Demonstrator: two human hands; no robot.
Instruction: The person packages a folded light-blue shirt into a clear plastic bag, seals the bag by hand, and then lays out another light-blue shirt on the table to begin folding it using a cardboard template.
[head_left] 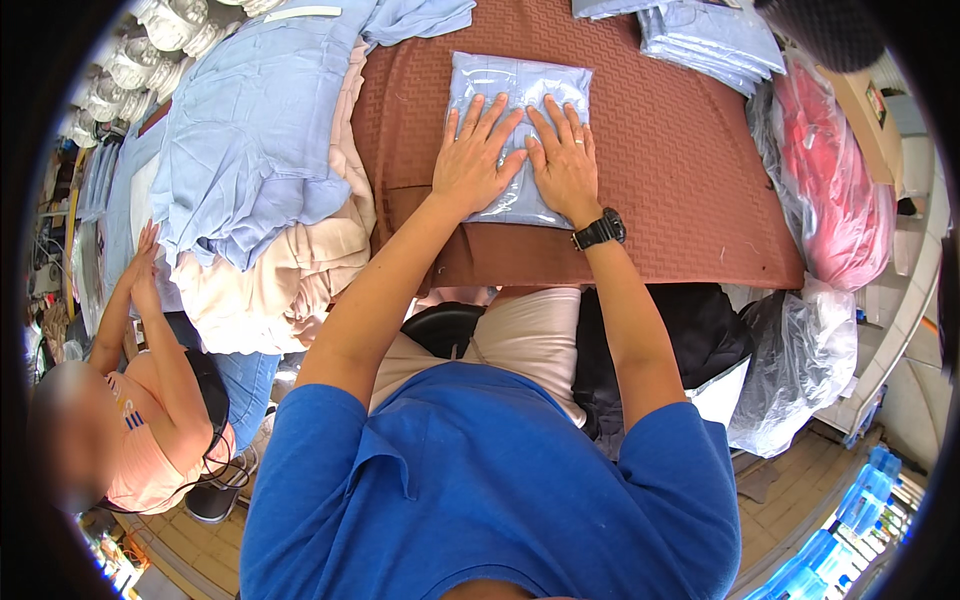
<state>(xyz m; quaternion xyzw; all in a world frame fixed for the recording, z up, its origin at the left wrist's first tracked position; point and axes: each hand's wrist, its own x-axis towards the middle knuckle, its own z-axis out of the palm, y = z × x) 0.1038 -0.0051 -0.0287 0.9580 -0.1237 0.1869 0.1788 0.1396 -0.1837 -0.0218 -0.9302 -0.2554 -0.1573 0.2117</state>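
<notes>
A folded light-blue shirt in a clear plastic bag (520, 78) lies flat on the brown textured table cover (680, 190). Both my palms rest on top of it, side by side. My left hand (474, 158) is spread over the left half, fingers stretched away from me, a ring on one finger. On the right half lies my right hand (566, 160), its fingers also spread, with a ring and a black wristwatch (599, 231) on that arm. The two thumbs come close together near the middle. Neither hand grips anything.
Loose light-blue shirts (260, 110) are heaped at left over beige cloth (275, 290). Bagged blue shirts (710, 45) are stacked at the far right. Red goods in clear plastic (825, 170) stand at the right edge. A co-worker (165, 420) sits at left, hands together.
</notes>
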